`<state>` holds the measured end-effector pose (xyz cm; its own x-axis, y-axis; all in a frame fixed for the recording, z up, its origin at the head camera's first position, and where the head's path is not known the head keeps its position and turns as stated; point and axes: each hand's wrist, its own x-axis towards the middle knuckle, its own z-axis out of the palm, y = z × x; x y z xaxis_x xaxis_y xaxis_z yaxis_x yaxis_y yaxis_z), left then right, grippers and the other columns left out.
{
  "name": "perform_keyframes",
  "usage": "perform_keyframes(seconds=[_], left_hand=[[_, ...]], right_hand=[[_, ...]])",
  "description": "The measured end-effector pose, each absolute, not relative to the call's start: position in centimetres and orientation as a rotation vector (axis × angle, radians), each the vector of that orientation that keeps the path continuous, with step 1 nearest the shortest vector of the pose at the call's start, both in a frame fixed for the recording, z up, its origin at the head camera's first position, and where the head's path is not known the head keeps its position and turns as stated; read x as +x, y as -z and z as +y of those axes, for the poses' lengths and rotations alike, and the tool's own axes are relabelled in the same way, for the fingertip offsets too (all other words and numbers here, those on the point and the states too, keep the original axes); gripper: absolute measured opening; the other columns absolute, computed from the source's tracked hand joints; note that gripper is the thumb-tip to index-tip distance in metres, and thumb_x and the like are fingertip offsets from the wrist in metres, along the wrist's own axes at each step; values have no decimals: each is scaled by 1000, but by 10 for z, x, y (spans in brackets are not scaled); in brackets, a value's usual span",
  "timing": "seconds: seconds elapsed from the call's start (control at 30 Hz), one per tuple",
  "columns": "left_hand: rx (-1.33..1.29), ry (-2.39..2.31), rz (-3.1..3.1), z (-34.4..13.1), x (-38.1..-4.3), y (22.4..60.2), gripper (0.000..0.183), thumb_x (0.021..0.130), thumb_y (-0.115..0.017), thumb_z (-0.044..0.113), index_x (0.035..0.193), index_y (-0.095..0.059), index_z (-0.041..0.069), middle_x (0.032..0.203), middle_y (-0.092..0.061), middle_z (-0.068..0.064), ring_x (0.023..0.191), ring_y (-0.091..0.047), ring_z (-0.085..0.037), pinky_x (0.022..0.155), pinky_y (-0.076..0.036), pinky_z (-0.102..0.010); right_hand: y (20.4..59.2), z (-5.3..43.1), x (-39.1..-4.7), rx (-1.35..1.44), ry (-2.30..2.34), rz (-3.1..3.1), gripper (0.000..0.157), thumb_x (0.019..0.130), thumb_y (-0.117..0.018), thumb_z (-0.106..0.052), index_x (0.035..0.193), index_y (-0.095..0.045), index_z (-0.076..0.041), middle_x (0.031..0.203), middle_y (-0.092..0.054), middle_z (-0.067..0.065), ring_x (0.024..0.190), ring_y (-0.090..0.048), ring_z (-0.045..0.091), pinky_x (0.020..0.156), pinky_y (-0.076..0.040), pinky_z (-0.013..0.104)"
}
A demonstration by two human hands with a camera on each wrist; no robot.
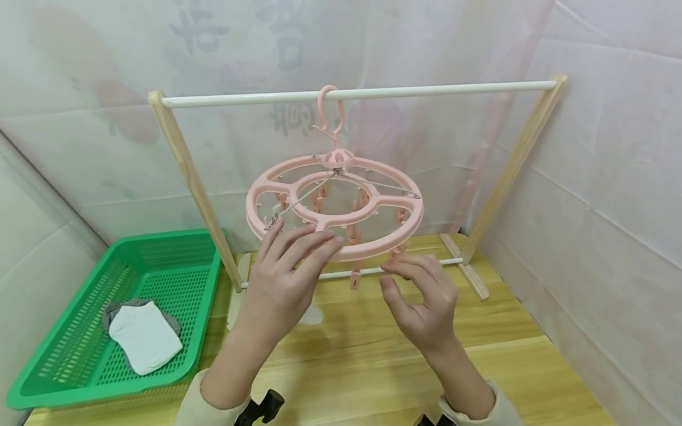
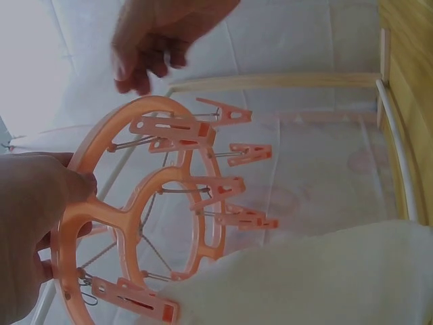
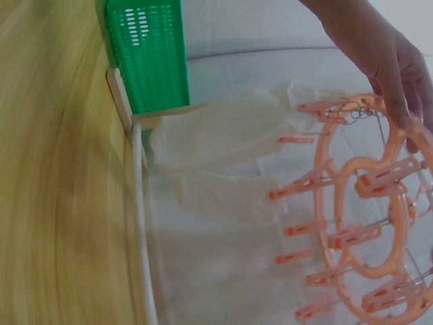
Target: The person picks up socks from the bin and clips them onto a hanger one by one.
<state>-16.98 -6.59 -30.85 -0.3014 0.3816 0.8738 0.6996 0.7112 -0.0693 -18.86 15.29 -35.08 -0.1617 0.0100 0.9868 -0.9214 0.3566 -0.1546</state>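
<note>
Your left hand (image 1: 288, 275)'s got the pink hanger (image 1: 341, 219), up on the white rod (image 1: 426, 91), gripped around 7 o'clock, while your right hand (image 1: 426, 302), loosely curled and empty, is way nearer the 5 o'clock clip (image 1: 396, 251), off toward its 11.

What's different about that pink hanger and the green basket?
The pink hanger is a rounded, open frame, while the green basket is roughly rectangular with walls. The hanger hangs from the white rod; the basket rests on the wooden table. The hanger has clips dangling below; the basket shows none. Both hold white cloth and have many openings.
</note>
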Motion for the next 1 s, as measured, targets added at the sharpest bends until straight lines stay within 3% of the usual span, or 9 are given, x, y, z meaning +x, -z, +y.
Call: perform_keyframes(seconds=[0.13,0.23,0.33,0.57,0.87,1.0], left_hand=[[-834,411,-1930,-68,-169,309,32,93,-67,2,121,-70,17,121,-70,-1,119,-62,-29,114,-33,-59],[-835,424,-1926,-69,-170,308,32,93,-67,3,121,-71,17,121,-70,-2,119,-61,-29,114,-33,-60],[-837,432,-1928,-69,-170,308,31,93,-67,3,121,-71,17,120,-71,-1,119,-61,-30,114,-33,-60],[-841,433,-1947,-68,-169,310,31,93,-68,5,121,-71,18,120,-70,-1,121,-60,-30,114,-32,-61],[-850,431,-1978,-68,-169,311,32,94,-67,6,123,-69,18,123,-69,-1,123,-58,-30,115,-30,-61],[-843,420,-1989,-70,-169,311,32,94,-67,6,124,-69,18,123,-69,-1,124,-58,-30,116,-29,-60]], right_hand=[[365,159,-191,918,-1297,-1824,21,92,-70,-16,106,-72,0,100,-73,12,89,-66,19,77,-55,24],[368,159,-194,956,-1541,-1979,34,90,-72,-6,124,-66,-3,115,-69,12,105,-66,23,90,-56,32],[366,158,-198,1007,-1747,-2045,46,92,-70,-6,136,-57,-4,113,-67,12,105,-65,27,96,-54,37],[368,153,-206,1044,-1888,-2028,22,91,-72,-6,112,-65,-7,95,-66,9,94,-67,23,89,-56,35],[373,150,-210,1043,-1968,-1949,19,90,-75,-10,105,-66,-2,93,-68,9,88,-69,21,82,-58,34],[372,147,-213,1076,-1957,-1932,23,90,-75,-11,110,-67,-2,95,-69,13,89,-69,23,81,-59,35]])
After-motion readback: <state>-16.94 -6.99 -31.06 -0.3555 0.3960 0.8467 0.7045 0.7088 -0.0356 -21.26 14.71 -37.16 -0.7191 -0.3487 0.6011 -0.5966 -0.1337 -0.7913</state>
